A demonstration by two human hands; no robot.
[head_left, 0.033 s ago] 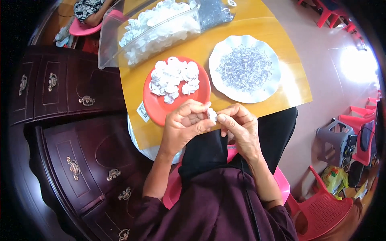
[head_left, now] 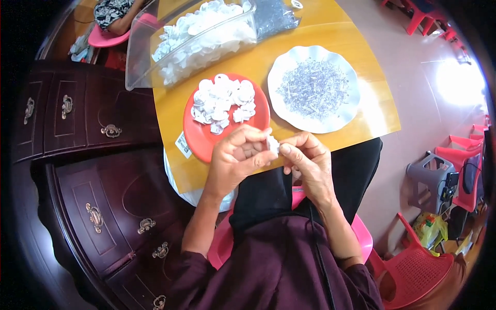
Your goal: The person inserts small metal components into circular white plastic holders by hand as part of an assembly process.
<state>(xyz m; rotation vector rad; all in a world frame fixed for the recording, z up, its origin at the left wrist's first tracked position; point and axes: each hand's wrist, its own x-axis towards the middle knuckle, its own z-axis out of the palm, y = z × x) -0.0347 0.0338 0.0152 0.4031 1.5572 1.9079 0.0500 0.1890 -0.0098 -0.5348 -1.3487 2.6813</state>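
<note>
Both hands met at the near tabletop [head_left: 361, 121] edge, left hand [head_left: 235, 160] and right hand [head_left: 307, 163] pinching one small white piece [head_left: 272, 145] between fingertips, apparently fitting it; next calls for steady pressure.

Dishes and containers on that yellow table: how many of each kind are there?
Red plate with white pieces: 1
White scalloped plate with small clear pieces: 1
Clear plastic tub of white pieces: 1
Clear bag of small pieces: 1
Total: 4

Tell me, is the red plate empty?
No, the red plate holds a pile of small white round parts.
</note>
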